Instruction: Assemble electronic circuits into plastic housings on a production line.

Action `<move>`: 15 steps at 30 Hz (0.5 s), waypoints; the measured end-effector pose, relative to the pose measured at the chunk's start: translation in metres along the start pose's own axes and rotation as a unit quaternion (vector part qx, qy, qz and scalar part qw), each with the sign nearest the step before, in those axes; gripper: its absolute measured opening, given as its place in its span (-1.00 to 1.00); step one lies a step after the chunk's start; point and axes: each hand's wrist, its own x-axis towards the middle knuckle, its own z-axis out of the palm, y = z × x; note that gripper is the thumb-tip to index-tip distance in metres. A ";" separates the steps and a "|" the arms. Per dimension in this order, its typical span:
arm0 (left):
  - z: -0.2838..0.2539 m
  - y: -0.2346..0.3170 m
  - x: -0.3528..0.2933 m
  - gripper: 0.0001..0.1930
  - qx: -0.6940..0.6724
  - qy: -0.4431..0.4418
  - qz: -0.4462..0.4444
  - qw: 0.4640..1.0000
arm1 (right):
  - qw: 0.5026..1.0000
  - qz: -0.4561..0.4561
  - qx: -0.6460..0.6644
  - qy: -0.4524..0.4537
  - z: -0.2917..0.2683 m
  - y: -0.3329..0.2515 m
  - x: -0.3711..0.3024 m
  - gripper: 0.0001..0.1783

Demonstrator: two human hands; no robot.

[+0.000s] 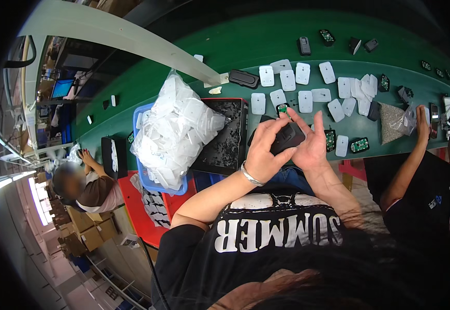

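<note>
My left hand (265, 150) grips a black plastic casing (288, 137), thumb along its near side and fingers over its far side. My right hand (312, 144) lies palm up against the casing's right side, its visible fingers stretched and spread. Just beyond the fingertips is a small green circuit board in a black part (282, 109); whether a finger touches it I cannot tell. White rectangular plates (305, 102) lie scattered on the green bench past my hands. Near my right wrist are a dark shell with a green board (359, 145) and a white plate (342, 145).
A clear bag of white plates (176, 129) fills a blue bin (141, 116) at left, beside a black tray (220, 150). Right of the plates lies a bag of small grains (392, 123). Co-workers sit at both sides; one's hand (422, 124) is near that bag. A slanting post (147, 39) crosses the left.
</note>
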 end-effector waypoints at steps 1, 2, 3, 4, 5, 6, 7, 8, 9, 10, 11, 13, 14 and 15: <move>0.003 -0.002 -0.001 -0.34 0.031 0.003 0.012 0.999 | 1.000 0.001 -0.005 -0.001 0.000 0.000 0.000 -0.21; 0.005 -0.004 -0.001 -0.32 0.062 0.006 0.025 0.998 | 1.000 0.002 -0.009 -0.003 0.001 0.001 0.000 -0.20; 0.008 -0.003 -0.002 -0.32 0.061 0.002 0.024 0.998 | 1.000 0.000 -0.007 -0.001 -0.002 0.001 -0.001 -0.20; 0.010 -0.001 -0.002 -0.35 0.072 0.004 0.025 0.997 | 1.000 0.000 -0.005 -0.010 -0.005 0.001 -0.002 -0.21; 0.012 0.000 -0.002 -0.38 0.082 0.006 0.025 0.996 | 1.000 0.000 -0.003 -0.019 -0.007 0.002 -0.004 -0.21; 0.013 0.000 -0.001 -0.38 0.082 0.004 0.025 0.996 | 1.000 -0.002 -0.001 -0.019 -0.008 0.001 -0.004 -0.21; 0.012 0.000 0.001 -0.37 0.082 -0.006 0.014 0.997 | 0.999 -0.001 0.000 -0.035 -0.008 0.000 -0.005 -0.21; 0.011 -0.001 0.002 -0.36 0.083 -0.015 0.002 0.996 | 0.999 0.000 0.000 -0.050 -0.008 -0.001 -0.006 -0.21; 0.010 0.000 0.003 -0.36 0.083 -0.017 0.002 0.996 | 0.999 -0.001 0.002 -0.050 -0.009 -0.002 -0.007 -0.21; 0.008 0.000 0.003 -0.34 0.111 -0.040 -0.018 0.993 | 0.998 -0.011 -0.018 -0.058 -0.009 -0.002 -0.008 -0.19; 0.007 0.000 0.004 -0.32 0.138 -0.062 -0.038 0.988 | 0.997 -0.021 -0.039 -0.066 -0.010 -0.002 -0.009 -0.16; 0.007 -0.008 0.005 -0.30 0.149 -0.081 -0.030 0.985 | 0.996 -0.031 -0.060 -0.065 -0.014 -0.001 -0.009 -0.15; 0.007 -0.010 0.006 -0.27 0.160 -0.099 -0.022 0.982 | 0.994 -0.042 -0.081 -0.066 -0.016 0.000 -0.010 -0.13; 0.007 -0.010 0.006 -0.27 0.158 -0.100 -0.021 0.982 | 0.994 -0.045 -0.082 -0.065 -0.015 -0.002 -0.011 -0.13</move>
